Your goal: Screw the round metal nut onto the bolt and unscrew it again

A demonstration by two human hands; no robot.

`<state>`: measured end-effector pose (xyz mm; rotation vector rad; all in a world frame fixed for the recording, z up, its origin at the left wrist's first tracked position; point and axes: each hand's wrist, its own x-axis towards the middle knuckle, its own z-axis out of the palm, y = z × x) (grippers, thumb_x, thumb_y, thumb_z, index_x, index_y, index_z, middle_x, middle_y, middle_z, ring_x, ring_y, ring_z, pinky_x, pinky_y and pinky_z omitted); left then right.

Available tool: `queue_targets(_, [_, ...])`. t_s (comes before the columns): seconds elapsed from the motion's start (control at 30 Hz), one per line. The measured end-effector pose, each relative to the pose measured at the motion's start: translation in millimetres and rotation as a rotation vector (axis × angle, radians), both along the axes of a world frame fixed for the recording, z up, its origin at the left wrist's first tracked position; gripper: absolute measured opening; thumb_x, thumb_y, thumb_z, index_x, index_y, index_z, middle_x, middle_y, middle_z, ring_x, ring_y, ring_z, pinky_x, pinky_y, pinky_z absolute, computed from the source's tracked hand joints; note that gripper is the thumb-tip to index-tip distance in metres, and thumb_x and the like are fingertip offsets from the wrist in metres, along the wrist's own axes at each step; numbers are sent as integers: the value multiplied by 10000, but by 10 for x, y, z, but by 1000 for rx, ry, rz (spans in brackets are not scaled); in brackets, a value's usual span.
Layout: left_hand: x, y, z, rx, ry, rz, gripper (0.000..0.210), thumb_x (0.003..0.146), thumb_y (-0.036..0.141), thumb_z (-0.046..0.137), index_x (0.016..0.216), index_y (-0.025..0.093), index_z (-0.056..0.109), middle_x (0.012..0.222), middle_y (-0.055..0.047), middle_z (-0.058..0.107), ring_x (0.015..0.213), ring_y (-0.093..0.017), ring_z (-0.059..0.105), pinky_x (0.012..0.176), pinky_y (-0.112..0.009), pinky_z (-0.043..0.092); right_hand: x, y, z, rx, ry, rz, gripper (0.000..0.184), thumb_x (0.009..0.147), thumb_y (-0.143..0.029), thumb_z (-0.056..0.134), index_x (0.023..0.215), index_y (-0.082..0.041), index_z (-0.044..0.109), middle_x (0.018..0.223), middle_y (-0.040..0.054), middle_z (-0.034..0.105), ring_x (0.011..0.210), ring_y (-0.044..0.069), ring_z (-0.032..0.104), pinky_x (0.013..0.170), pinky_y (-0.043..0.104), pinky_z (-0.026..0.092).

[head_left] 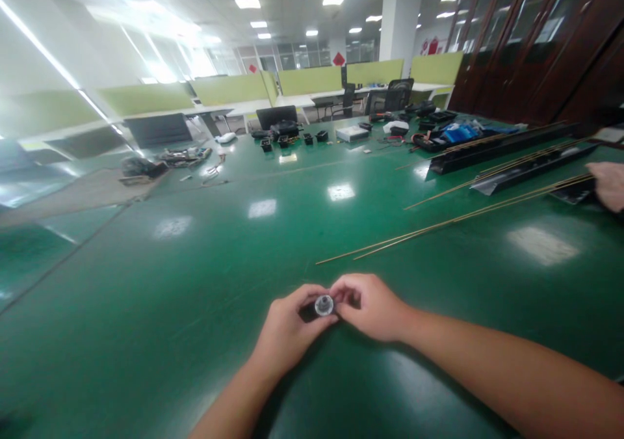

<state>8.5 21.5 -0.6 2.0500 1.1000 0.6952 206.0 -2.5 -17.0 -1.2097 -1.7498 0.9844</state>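
A small round part [324,305], with a shiny silver-grey end face and a raised centre, sits between my two hands just above the green tabletop. My left hand [291,322] curls around it from the left, thumb below and forefinger above, and grips it. From the right, my right hand [373,307] pinches at its edge with thumb and fingertips closed together. The body of the part is dark and mostly hidden behind the fingers, so its exact kind does not show.
Thin brass-coloured rods [453,221] lie beyond my right hand, beside long black channels [507,146]. Another person's hand [608,185] is at the right edge. Small black boxes [283,142], a white box [351,133] and a blue bundle [461,131] stand farther back on the table [219,250].
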Motion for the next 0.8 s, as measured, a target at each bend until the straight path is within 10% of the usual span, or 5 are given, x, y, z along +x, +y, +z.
queue_targets(0.8, [14,-3,-14,-18,-4,22,274,734,266,764,985,226,661,940,1,742,876,-182,712,795,-264,561,2,-4,-15,-6,7,-4,163,803,-134,626,922,-176,728,846,33,734,724,143,644,660,230,490])
